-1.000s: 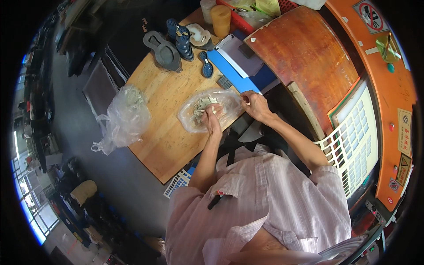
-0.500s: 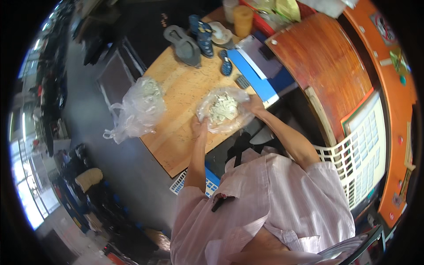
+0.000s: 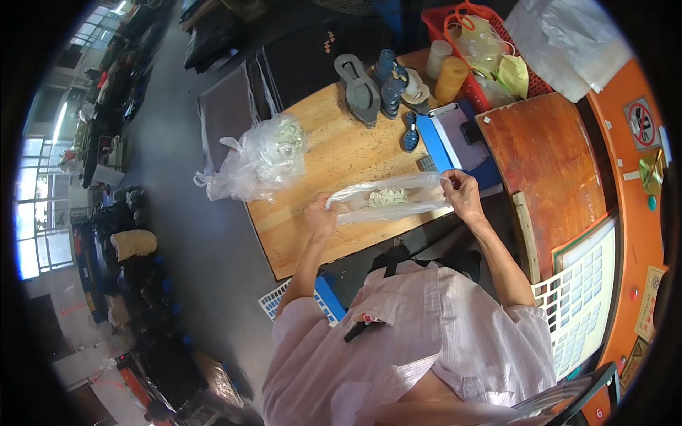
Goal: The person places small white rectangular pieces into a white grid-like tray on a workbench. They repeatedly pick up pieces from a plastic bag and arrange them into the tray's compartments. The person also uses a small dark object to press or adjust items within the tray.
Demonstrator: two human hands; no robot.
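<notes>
Stretched sideways between my hands is a clear plastic bag (image 3: 360,214), its mouth drawn into a long slot. Small pale pieces (image 3: 388,197) lie heaped inside it, too small to name. My left hand (image 3: 321,215) is closed on the bag's left edge. At the opposite edge, my right hand (image 3: 462,193) pinches the plastic between thumb and fingers. The bag is low over the front of the wooden table (image 3: 334,131). To its left, a second clear bag (image 3: 249,165) with pale contents sits at the table's left edge.
Grey shoe-sole-shaped pieces (image 3: 357,91), a dark blue moulded piece (image 3: 389,84), a small dark sole (image 3: 410,133) and an orange jar (image 3: 450,79) stand at the back. A blue clipboard (image 3: 438,142) lies right of them. A red basket (image 3: 490,42) and a reddish wooden board (image 3: 543,145) are farther right.
My hands have moved apart, pulling the bag's round mouth into a long narrow one. My right hand has shifted rightward with its edge. The view has also turned.
</notes>
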